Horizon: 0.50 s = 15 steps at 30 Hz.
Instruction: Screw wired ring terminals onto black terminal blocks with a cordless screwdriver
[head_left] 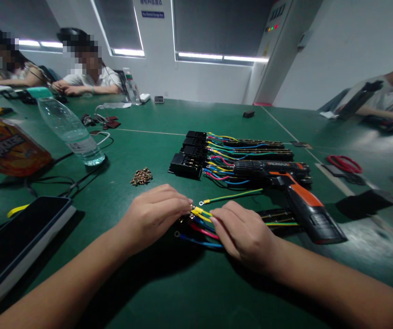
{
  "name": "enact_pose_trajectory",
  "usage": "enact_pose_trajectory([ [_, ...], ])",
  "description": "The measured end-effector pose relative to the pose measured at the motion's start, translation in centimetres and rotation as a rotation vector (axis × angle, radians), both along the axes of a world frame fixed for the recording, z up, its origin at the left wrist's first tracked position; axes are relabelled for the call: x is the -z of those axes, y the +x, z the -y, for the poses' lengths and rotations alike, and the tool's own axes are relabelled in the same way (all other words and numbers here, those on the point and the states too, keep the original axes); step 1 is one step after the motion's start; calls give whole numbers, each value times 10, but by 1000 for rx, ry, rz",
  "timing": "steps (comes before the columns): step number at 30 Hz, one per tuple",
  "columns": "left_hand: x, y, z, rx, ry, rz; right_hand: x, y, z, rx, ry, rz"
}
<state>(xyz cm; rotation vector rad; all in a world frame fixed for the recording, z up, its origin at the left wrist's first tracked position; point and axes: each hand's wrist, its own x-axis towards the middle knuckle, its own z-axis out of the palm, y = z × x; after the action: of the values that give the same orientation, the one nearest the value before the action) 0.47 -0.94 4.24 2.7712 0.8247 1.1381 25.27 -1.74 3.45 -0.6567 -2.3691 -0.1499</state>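
Near the middle of the green table, my left hand [158, 211] is closed at the ring terminals of a wire bundle; its fingertips cover a small part there. My right hand [246, 233] pinches yellow-green wires [203, 214] just right of those terminals. Red and blue wires [199, 242] run below, the lowest with its ring terminal loose on the left. A single yellow-green wire [233, 196] lies beyond my fingers. Farther back sit several black terminal blocks [186, 164] with coloured wires. A black and orange power drill [302, 196] rests across the wires to the right.
Brass screws [142, 176] form a small pile left of the blocks. At the left are a water bottle [75, 130], an orange drink bottle [11, 146], cables and a dark phone-like device [18, 242]. Red cable [344, 163] lies right. Other people sit across the table.
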Motion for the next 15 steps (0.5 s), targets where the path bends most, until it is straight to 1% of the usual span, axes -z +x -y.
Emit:
enact_pose_trajectory([
  [6, 1, 1, 0, 16, 10, -17, 2, 2, -1, -10, -28, -14],
  [9, 1, 2, -1, 12, 16, -19, 1, 2, -2, -21, -2, 7],
  [12, 0, 2, -1, 34, 20, -5, -1, 1, -2, -40, 36, -7],
  [15, -1, 2, 0, 46, -5, -2, -3, 0, -2, -57, 31, -28],
])
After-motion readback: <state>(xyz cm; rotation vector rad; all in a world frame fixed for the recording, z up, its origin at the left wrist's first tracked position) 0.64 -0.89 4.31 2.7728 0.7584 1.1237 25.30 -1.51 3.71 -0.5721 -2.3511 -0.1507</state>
